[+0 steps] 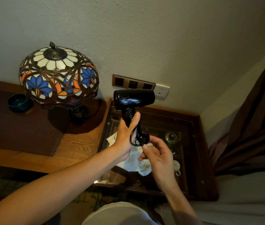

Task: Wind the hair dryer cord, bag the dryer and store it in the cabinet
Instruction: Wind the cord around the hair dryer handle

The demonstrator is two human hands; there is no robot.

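A black hair dryer (134,99) is held upright in front of the wall. Its black cord (128,113) is wound in tight turns round the handle. My left hand (126,135) grips that wrapped handle from below, thumb up along its side. A short loop of the cord's free end (135,137) hangs under the handle. My right hand (157,151) pinches the plug end (144,139) of the cord between thumb and fingers. A white cloth bag (138,163) with dark print lies on the glass top below both hands.
A glass-topped wooden cabinet (196,143) stands under the hands, with cups and a metal lid seen through the glass. A stained-glass lamp (58,75) and a dark ashtray (19,103) sit on the wooden desk (73,143) at left. Wall sockets (133,83) are behind; a brown curtain (258,119) hangs right.
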